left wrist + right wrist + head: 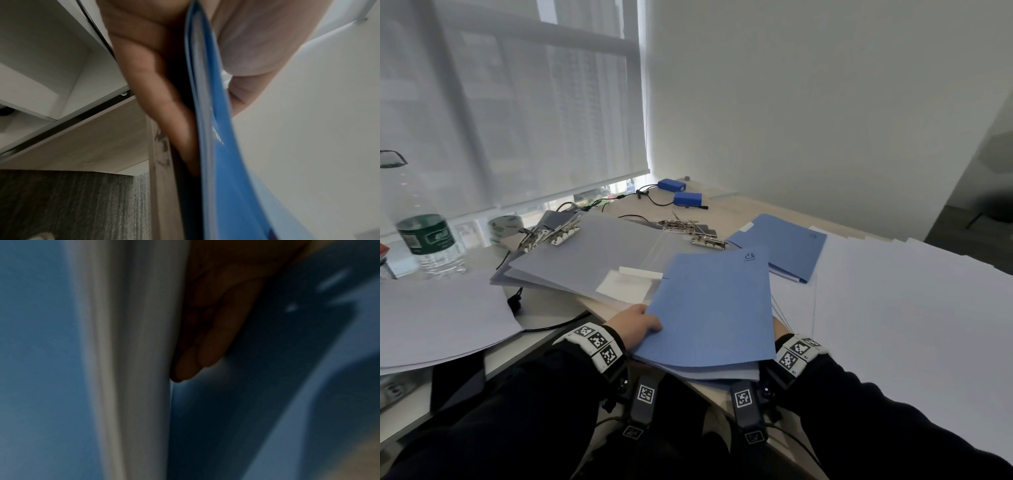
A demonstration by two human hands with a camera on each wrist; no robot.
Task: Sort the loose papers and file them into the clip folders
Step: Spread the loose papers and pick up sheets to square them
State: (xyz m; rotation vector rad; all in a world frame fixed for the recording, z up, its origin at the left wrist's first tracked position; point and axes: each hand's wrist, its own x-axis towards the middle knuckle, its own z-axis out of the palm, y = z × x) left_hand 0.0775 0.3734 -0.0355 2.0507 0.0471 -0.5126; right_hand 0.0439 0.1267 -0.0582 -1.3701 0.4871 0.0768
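A blue clip folder [709, 308] is held closed just above the desk's near edge. My left hand [643, 323] pinches its left edge, thumb on the cover and fingers underneath. The left wrist view shows the same hold, the folder edge [216, 129] running between fingers [144, 73] and thumb. In the head view the folder hides my right hand, and only its wristband [796, 353] shows. In the dark right wrist view its fingers [205, 340] lie straight against white sheets [139, 353] inside the blue cover. Loose white papers [911, 308] cover the right of the desk.
A second blue folder [787, 246] lies behind. Grey translucent folders [592, 253] with metal clips [558, 234] are spread at centre left. More white paper [441, 315] lies at left, behind it a water bottle [431, 243]. Blue battery packs [671, 185] with cables sit by the window.
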